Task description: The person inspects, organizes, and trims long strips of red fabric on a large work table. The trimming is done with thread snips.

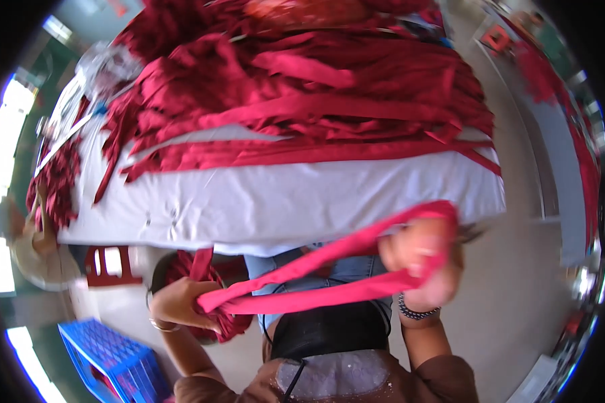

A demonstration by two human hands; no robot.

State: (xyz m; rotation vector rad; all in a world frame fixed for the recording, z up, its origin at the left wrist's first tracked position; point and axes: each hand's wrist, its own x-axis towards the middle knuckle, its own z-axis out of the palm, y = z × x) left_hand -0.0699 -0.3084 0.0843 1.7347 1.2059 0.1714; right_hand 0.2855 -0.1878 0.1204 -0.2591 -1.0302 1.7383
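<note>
A long red fabric strip (323,300) is stretched in a loop between my two hands, in front of the table edge and above my lap. My left hand (179,304) is closed round its gathered end. At the other end my right hand (420,258), smeared by motion, grips the strip where it folds back on itself. A dark pointed thing (472,234), too blurred to name, sticks out beside my right hand. More bunched red fabric (227,322) hangs below and behind my left hand, over a dark round container (161,272).
A table with a white cloth (269,201) bears a heap of red fabric strips (302,87). Clear plastic (107,70) lies at its far left. A blue crate (117,363) and a red stool (114,265) stand left. Another person (40,252) is at the left; another table (551,154) runs along the right.
</note>
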